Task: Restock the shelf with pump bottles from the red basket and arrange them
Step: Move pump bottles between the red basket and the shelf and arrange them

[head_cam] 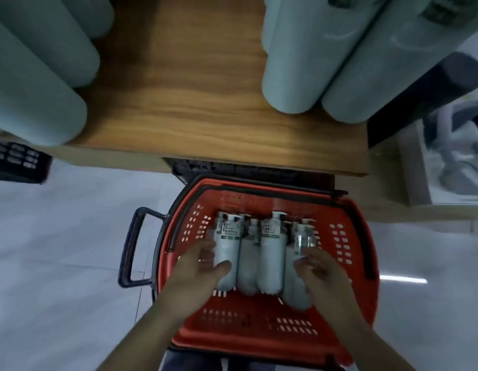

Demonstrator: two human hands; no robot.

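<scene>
Both hands down in the red basket [347, 218]

My left hand [203, 266] curls its fingers round the leftmost pump bottle [227, 253]; my right hand [316, 271] grips the rightmost bottle [299, 287], near the wooden shelf [192, 103].

One head-worn wide-angle view looks steeply down, close over the red basket [262, 336] at lower centre, wooden shelf [205, 103] above.
</scene>
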